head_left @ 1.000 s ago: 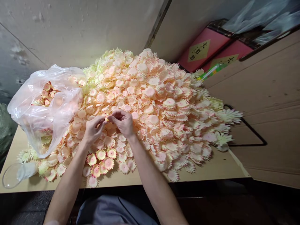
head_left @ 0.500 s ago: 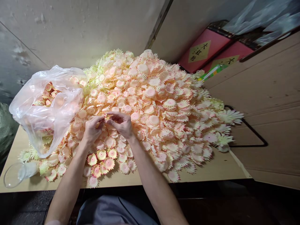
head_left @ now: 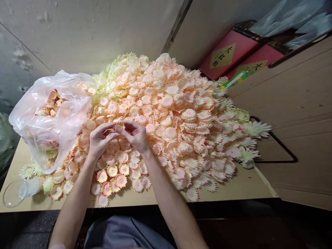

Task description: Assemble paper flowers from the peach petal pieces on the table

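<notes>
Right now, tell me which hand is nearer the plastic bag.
Left. The left hand is just right of the plastic bag in the picture; the right hand is farther right, past the left one.

Grey-white wall (head_left: pixel 103 27) behind, scuffed and flaking at left, thin diagonal line there, dark strip (head_left: pixel 178 26) slanting down it right of centre. Pale wood-tone bench (head_left: pixel 249 186) in front of wall, far edge hidden. Brown cardboard (head_left: pixel 298 110) stands at right end, creased, black bar (head_left: pixel 275 161) against it. Red boxes (head_left: pixel 242 43) with yellow diamond labels behind the cardboard, clear plastic (head_left: pixel 285 15) on top. Greenish sack (head_left: pixel 7 141) at left edge. Floor (head_left: pixel 28 224) dark, detail unclear. Light brightest mid-bench, dim at the corners, deep shadow under bench.
</notes>
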Action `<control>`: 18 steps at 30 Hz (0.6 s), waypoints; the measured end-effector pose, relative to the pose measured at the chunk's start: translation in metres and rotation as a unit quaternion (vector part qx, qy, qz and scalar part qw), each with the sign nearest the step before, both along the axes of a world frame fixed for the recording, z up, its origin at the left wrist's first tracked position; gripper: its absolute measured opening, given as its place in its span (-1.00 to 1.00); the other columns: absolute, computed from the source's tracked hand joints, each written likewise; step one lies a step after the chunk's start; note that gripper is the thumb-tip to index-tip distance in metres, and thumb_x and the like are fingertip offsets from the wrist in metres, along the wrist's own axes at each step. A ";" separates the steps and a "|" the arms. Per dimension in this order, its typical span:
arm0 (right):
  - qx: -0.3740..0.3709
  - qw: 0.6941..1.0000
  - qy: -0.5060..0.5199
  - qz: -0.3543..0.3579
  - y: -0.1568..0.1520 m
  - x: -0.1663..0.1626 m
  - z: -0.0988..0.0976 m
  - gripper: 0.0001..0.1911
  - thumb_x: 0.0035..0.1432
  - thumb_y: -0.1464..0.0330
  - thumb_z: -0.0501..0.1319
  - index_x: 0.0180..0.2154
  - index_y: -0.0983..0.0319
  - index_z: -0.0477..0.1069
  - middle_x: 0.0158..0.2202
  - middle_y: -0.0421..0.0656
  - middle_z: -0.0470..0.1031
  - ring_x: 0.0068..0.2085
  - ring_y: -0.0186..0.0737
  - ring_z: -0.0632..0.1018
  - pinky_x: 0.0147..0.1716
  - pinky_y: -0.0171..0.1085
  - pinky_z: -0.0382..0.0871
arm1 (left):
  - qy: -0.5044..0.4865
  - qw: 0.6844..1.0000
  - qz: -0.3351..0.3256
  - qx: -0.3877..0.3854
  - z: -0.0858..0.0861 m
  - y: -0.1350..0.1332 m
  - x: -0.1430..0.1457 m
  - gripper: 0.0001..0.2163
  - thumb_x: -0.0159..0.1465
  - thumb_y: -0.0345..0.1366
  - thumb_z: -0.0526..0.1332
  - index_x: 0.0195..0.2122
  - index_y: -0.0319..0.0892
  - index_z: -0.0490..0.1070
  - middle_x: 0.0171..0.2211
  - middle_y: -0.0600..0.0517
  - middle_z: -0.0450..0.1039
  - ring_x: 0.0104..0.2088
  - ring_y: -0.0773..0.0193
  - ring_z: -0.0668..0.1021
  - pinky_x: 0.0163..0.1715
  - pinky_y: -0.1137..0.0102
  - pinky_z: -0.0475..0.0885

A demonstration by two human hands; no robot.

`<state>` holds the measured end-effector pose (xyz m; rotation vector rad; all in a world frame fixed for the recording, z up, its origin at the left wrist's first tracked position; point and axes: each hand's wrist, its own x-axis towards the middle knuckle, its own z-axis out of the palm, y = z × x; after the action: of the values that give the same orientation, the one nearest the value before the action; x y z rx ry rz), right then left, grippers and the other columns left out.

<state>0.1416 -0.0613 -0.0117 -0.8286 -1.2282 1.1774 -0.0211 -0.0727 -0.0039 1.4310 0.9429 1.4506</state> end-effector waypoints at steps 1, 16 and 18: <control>-0.005 1.000 0.000 0.001 0.000 0.000 -0.001 -0.67 0.00 0.23 0.43 -0.16 0.18 0.54 -0.26 -0.15 0.62 -0.28 -0.26 0.62 -0.23 -0.25 0.55 | -0.010 1.000 -0.008 -0.004 0.000 0.000 0.000 -0.63 0.04 -0.32 0.48 -0.09 -0.14 0.58 -0.09 -0.10 0.58 -0.12 0.21 0.62 -0.09 0.35 0.56; -0.022 1.000 -0.001 0.012 0.000 0.001 0.002 -0.66 0.00 0.17 0.42 -0.18 0.17 0.56 -0.21 -0.12 0.63 -0.24 -0.23 0.63 -0.22 -0.24 0.56 | 0.032 0.998 0.033 -0.030 0.002 0.000 0.001 -0.78 0.08 -0.22 0.44 -0.28 -0.21 0.62 -0.30 -0.05 0.62 -0.32 0.25 0.63 -0.26 0.38 0.59; -0.030 1.000 0.007 0.004 0.000 -0.001 0.001 -0.63 -0.12 0.18 0.49 -0.25 0.18 0.56 -0.28 -0.14 0.63 -0.29 -0.23 0.62 -0.24 -0.24 0.57 | 0.042 0.998 0.031 -0.025 0.002 0.000 0.000 -0.78 0.10 -0.22 0.43 -0.26 -0.21 0.62 -0.29 -0.06 0.62 -0.31 0.25 0.63 -0.27 0.40 0.58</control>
<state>0.1410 -0.0613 -0.0106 -0.8590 -1.1905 1.2300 -0.0208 -0.0731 -0.0017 1.4474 1.0770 1.4113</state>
